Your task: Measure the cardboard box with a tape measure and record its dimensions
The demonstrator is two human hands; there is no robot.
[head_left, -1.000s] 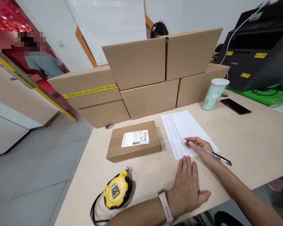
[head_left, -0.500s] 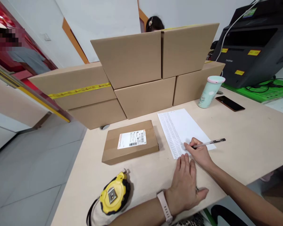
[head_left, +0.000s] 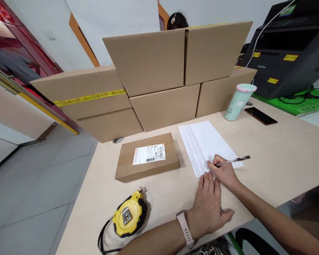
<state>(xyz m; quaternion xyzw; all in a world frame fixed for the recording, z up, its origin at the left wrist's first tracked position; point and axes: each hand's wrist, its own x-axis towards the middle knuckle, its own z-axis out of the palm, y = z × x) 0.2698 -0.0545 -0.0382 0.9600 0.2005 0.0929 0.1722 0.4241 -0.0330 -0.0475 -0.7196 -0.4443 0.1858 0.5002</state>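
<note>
The printed sheet (head_left: 216, 140) is laid flat on the table (head_left: 276, 159), between the labelled parcel (head_left: 149, 168) and the tumbler (head_left: 239, 103). The pen (head_left: 232, 161) is gripped between the thumb and fingers of the right hand (head_left: 225, 174), over the lower printed rows; whether paper is touched by the tip cannot be told, as the tip is hidden. No object is grasped by the left hand (head_left: 207, 209), which is laid palm down, fingers together at the sheet's near edge, thumb angled aside.

For a legible mark, the sheet should be pinned by light fingertip pressure, the writing hand supported on the surface, and the intended row confirmed before the pen is pressed. As the hands are set close together, the left fingertips should be held clear of the pen's path.

Reach beyond the sheet is limited by the stacked cartons (head_left: 164, 106). The tape measure (head_left: 130, 214) is set near the left forearm, the phone (head_left: 261, 115) beside the tumbler, and the printer (head_left: 289, 60) behind them
</note>
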